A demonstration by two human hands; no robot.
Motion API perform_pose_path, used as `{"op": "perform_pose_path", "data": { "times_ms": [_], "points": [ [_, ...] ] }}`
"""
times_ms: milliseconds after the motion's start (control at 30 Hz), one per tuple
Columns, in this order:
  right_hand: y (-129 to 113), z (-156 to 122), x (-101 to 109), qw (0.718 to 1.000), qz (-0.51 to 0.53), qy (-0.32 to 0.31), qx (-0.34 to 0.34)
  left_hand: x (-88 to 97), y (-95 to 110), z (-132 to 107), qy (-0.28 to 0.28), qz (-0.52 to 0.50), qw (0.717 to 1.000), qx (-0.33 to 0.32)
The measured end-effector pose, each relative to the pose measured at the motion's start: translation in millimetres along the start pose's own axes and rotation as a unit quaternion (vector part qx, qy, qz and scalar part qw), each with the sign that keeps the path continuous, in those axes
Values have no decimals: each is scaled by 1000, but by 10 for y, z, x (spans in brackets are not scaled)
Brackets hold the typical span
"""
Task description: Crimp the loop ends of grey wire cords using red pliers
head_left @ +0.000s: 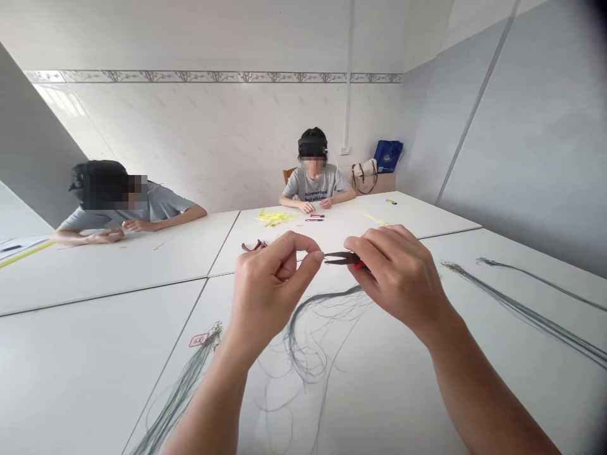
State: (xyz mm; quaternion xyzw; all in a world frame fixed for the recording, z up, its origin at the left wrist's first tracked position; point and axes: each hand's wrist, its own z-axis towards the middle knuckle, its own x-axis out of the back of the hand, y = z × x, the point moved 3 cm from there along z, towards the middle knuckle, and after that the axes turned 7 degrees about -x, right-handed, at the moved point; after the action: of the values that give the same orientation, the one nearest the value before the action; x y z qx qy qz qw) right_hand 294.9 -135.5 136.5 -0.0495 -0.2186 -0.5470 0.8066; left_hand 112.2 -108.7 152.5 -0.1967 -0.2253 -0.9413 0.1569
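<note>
White table, wires — pliers in right hand

Pliers half hidden by the right hand (pinch of the left fingers too fine to tell)

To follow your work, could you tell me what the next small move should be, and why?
Probably close the grip of the pliers in the right hand on what the left fingertips pinch, since it sits right beside them; that item is barely visible.
</note>
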Motion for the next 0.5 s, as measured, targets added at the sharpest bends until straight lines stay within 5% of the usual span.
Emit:
{"op": "perform_pose_path", "data": {
  "times_ms": [500],
  "points": [
    [23, -10, 4, 1000, 6, 3, -4, 5, -32, 3, -36, -11, 997, 60]
  ]
}}
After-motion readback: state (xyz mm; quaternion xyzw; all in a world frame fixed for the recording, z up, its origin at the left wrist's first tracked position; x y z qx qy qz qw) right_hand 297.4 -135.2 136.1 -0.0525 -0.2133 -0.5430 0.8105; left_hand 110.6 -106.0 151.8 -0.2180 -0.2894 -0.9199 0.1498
